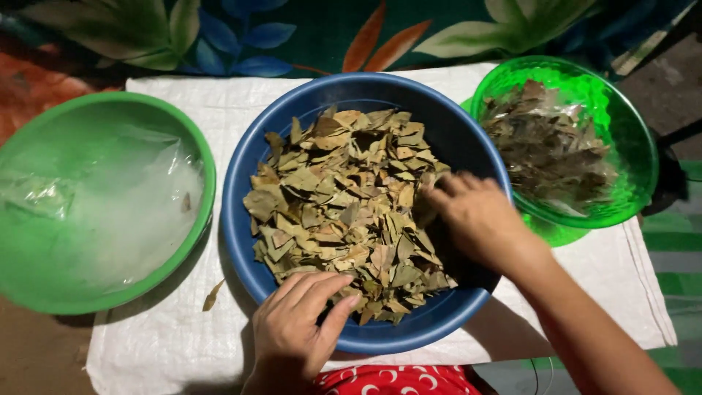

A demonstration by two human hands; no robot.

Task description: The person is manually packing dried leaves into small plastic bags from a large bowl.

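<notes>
Two hands in the blue basin w/ the dry leaves heaped centre: left hand at near rim, fingers loosely spread on leaves, right hand fingers curled narrow into the pile's far-right edge, green bowls either side.

Both hands touch dry leaves in blue basin.

A white woven sheet lies spread over the ground as the work surface. Behind it runs a dark cloth printed with large green, blue and orange leaves. Bare brown floor shows at lower left. The light is dim and warm.
</notes>
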